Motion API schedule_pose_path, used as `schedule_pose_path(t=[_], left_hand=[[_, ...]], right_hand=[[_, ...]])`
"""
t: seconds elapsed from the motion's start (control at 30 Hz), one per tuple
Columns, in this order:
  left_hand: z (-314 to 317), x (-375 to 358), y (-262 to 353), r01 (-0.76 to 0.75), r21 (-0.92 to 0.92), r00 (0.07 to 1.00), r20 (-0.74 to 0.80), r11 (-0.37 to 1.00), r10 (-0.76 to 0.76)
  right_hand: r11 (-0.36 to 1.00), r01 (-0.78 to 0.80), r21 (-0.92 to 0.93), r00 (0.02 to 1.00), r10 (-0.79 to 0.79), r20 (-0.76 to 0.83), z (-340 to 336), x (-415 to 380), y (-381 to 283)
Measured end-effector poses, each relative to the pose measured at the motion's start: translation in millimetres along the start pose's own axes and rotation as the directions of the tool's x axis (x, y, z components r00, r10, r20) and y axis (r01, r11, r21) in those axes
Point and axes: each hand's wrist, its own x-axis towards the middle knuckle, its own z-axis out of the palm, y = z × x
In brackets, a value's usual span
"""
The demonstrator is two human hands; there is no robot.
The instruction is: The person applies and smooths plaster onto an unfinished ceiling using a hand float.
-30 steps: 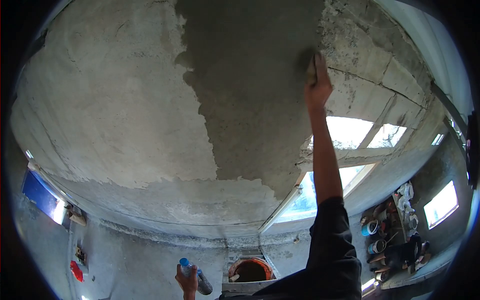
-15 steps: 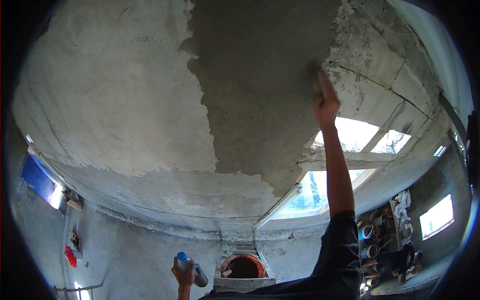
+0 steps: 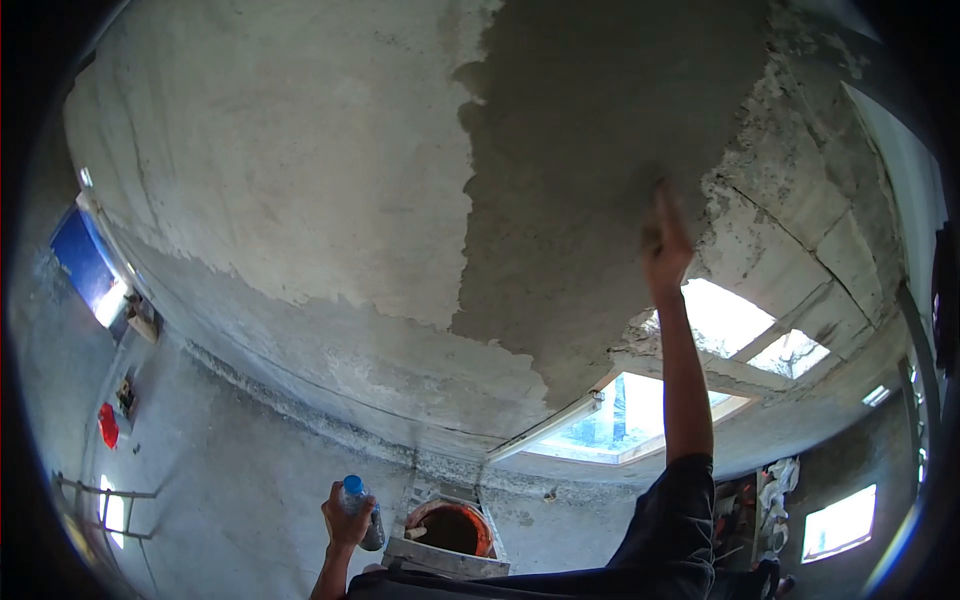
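Note:
My left hand (image 3: 345, 515) is wrapped around a clear plastic bottle (image 3: 373, 532) with a blue cap, held low in front of me. Grey contents show through its lower part. Stretched far up, my right hand (image 3: 668, 250) is at the dark, damp-looking plaster patch (image 3: 570, 180), close to its ragged right edge. Motion smears the fingers, and a dark blur lies just above their tips. Whether this hand grips a tool, I cannot make out. Paler dry plaster (image 3: 300, 160) borders the patch on the left.
Below me an orange-rimmed bucket (image 3: 484, 535) of dark material, with a pale handle-like piece in it, stands on a platform (image 3: 450, 567). A window opening (image 3: 600, 420) lies beneath my right arm. Rough blocks with a crack (image 3: 775, 215) adjoin the patch. A red item (image 3: 107, 426) sits at lower left.
The view has swung, shifting most of the wall rightward and downward. My right hand has moved lower on the damp patch, slightly away from its right edge. The bottle stays in my left hand.

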Motion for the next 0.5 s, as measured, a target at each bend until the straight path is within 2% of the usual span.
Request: schedule_pose_path(t=[0.03,0.1,0.17,0.2,0.23,0.3,0.33,0.4,0.47,0.5], left_hand=[[0.2,-1.4,-0.7,0.01,0.003,1.0,-0.007,1.0,-0.01],[0.9,-7.9,-1.3,-0.001,-0.022,1.0,-0.006,1.0,0.001],[2.0,-11.1,0.4,0.008,-0.017,1.0,-0.021,1.0,-0.008],[1.9,-15.9,0.0,0.01,-0.009,0.999,-0.032,1.0,-0.01],[-0.3,-19.7,-4.5,0.019,-0.017,0.999,-0.034,1.0,-0.02],[2.8,-21.3,-6.5,0.023,-0.09,0.999,-0.032,0.996,-0.026],[0.7,-23.9,-1.0,0.067,-0.092,0.997,-0.026,0.994,-0.07],[-0.3,-22.4,5.5,0.063,-0.081,0.997,-0.047,0.995,-0.067],[-4.9,-25.9,6.0,0.074,-0.038,0.996,-0.038,0.997,-0.076],[-7.0,-25.8,6.8,0.101,-0.033,0.993,-0.054,0.994,-0.103]], right_hand=[[1.0,0.001,0.011,1.0,-0.001,0.004,9.9,11.4,5.2],[0.988,0.042,-0.146,0.985,-0.065,-0.159,20.0,23.7,14.2],[0.996,0.051,-0.068,0.998,-0.048,0.045,56.6,-19.3,18.0],[0.989,0.146,-0.018,0.964,-0.138,0.227,83.1,-55.2,21.2],[0.972,0.233,0.046,0.889,-0.231,0.394,102.2,-83.9,20.0],[0.836,0.522,0.17,0.725,-0.54,0.428,112.2,-101.7,-13.8],[0.824,0.537,0.178,0.71,-0.556,0.431,112.3,-93.5,-13.1],[0.886,0.397,0.24,0.836,-0.457,0.305,112.9,-65.2,-27.2],[0.901,0.383,0.205,0.878,-0.424,0.223,110.1,-11.7,-28.6],[0.88,0.464,0.107,0.859,-0.476,0.191,99.6,26.8,-40.3]])
